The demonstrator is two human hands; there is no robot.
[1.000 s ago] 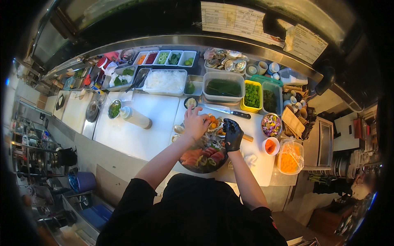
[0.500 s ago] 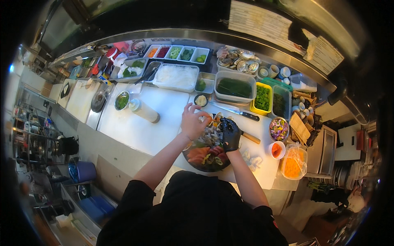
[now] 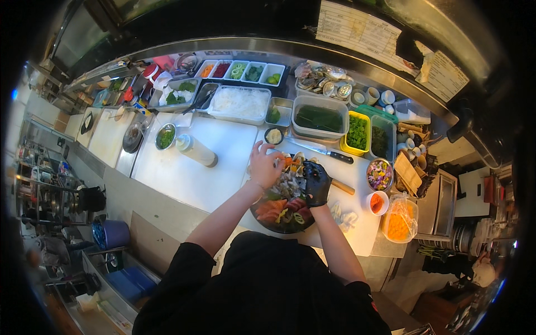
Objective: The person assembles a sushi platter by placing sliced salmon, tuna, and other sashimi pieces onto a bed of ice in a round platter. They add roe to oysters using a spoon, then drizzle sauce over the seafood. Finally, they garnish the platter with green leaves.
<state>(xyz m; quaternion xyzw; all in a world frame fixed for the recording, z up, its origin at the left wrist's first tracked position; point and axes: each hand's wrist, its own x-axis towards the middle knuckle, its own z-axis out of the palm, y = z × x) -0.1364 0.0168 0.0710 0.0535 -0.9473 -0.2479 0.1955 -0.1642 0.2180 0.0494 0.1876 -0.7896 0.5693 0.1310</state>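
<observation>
A round dark platter [image 3: 277,228] sits at the counter's front edge, laden with raw seafood. Orange fish slices [image 3: 271,210] and dark red slices [image 3: 302,214] lie on its near side, with pale greyish pieces [image 3: 291,184] in the middle. Over its far left part, my bare left hand [image 3: 265,167] has its fingers bent toward the thumb, beside an orange garnish [image 3: 290,162]. At the right side is my right hand [image 3: 317,184] in a black glove, fingers curled down near some shells. Whatever either hand pinches is hidden.
Behind the platter lie a black-handled knife [image 3: 340,157] and a small bowl of pale paste [image 3: 273,136]. A wooden handle [image 3: 343,186] juts out right of the glove. A squeeze bottle [image 3: 196,152] lies left on the white board [image 3: 167,181]; a flower bowl [image 3: 379,175] stands right.
The view has shifted slightly. Both hands stay over the platter, and my left fingers have drawn a little away from the orange garnish, which now shows more.
</observation>
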